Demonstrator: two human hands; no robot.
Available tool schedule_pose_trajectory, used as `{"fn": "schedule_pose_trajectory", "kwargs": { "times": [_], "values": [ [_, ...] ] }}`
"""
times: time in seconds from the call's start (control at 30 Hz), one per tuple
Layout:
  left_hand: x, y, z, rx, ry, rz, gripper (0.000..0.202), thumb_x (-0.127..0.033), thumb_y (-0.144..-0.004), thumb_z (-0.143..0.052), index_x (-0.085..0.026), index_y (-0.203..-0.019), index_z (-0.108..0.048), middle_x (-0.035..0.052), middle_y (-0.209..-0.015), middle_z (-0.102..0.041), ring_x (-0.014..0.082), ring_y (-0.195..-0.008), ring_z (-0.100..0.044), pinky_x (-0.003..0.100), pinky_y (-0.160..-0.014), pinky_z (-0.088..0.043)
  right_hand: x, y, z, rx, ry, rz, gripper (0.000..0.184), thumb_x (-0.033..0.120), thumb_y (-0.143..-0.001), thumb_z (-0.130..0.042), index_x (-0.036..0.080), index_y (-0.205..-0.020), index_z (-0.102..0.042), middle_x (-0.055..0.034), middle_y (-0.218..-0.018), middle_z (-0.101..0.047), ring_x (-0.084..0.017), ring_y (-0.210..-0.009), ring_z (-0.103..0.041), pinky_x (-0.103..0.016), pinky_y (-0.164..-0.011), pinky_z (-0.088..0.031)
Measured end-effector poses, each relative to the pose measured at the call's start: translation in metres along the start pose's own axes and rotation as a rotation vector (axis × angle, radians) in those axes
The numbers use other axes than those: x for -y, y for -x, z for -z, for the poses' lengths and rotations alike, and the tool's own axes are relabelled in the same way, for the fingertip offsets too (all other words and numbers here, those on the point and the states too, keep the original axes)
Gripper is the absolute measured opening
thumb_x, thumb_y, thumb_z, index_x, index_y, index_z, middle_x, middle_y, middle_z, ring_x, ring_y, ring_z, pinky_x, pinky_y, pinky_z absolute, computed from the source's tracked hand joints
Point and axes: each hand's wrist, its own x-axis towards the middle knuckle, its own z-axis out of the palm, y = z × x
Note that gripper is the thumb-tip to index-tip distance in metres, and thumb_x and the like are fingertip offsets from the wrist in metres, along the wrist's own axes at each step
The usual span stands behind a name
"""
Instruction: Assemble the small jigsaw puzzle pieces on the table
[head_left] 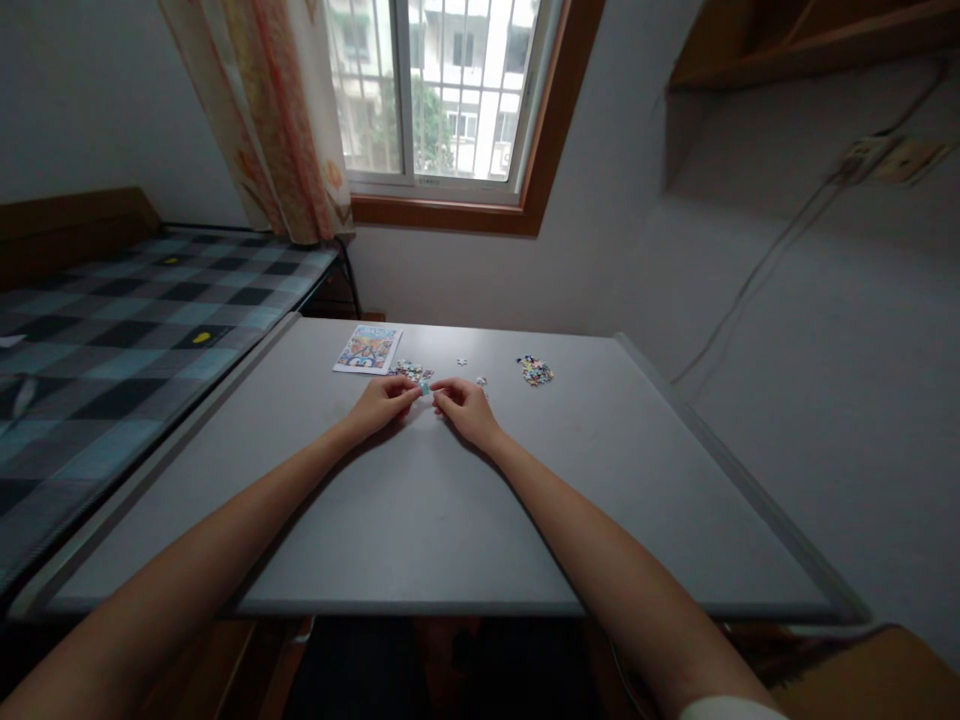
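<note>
My left hand (384, 405) pinches a small light-blue puzzle piece (424, 388) between thumb and fingertips, just above the table. Close by on the right, my right hand (466, 410) has thumb and fingers drawn together beside that piece; anything in its grip is too small to make out. A pile of puzzle pieces (409, 370) lies just beyond my left fingers, partly hidden by them. Past my right hand a few loose pieces (481, 380) rest on the table, and a single pale piece (462, 362) lies farther back.
A printed picture sheet (368, 349) lies at the back left of the grey-white table (420, 530). Another pile of puzzle pieces (535, 371) sits at the back right. A bed with checked covering (150, 320) borders the left side; walls stand behind and right.
</note>
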Motion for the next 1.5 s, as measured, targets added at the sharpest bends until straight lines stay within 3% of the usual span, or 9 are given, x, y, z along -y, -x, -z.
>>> {"fn": "schedule_pose_trajectory", "kwargs": {
  "times": [0.27, 0.47, 1.5],
  "values": [
    [0.0032, -0.0014, -0.0003, 0.007, 0.021, -0.021, 0.038, -0.053, -0.073, -0.064, -0.016, -0.072, -0.059, -0.0042, -0.048, -0.050, 0.0075, -0.043, -0.042, 0.019, -0.042, -0.031, 0.0006, 0.0006, 0.0002, 0.000, 0.062, 0.032, 0.014, 0.027, -0.079, -0.061, 0.017, -0.086, -0.067, -0.0002, -0.069, -0.066, -0.010, -0.060, -0.061, -0.024, -0.061, -0.050],
    [-0.0036, 0.0014, -0.0011, -0.004, 0.009, -0.011, 0.039, -0.054, -0.073, -0.063, -0.016, -0.071, -0.057, -0.0043, -0.047, -0.049, 0.0073, -0.043, -0.042, 0.019, -0.043, -0.031, -0.0008, 0.0007, -0.0003, 0.003, 0.064, 0.045, 0.021, 0.025, -0.080, -0.057, 0.017, -0.097, -0.067, 0.0029, -0.066, -0.062, -0.009, -0.058, -0.059, -0.022, -0.059, -0.049],
    [-0.0008, -0.0030, -0.0006, -0.091, 0.167, 0.023, 0.046, -0.057, -0.062, -0.073, -0.014, -0.071, -0.060, -0.0045, -0.048, -0.051, 0.0073, -0.043, -0.044, 0.019, -0.042, -0.033, 0.0039, 0.0042, -0.0005, 0.071, 0.238, 0.083, 0.033, 0.016, -0.082, -0.055, 0.016, -0.113, -0.068, 0.0031, -0.066, -0.064, -0.009, -0.061, -0.058, -0.023, -0.066, -0.046]
  ]
}}
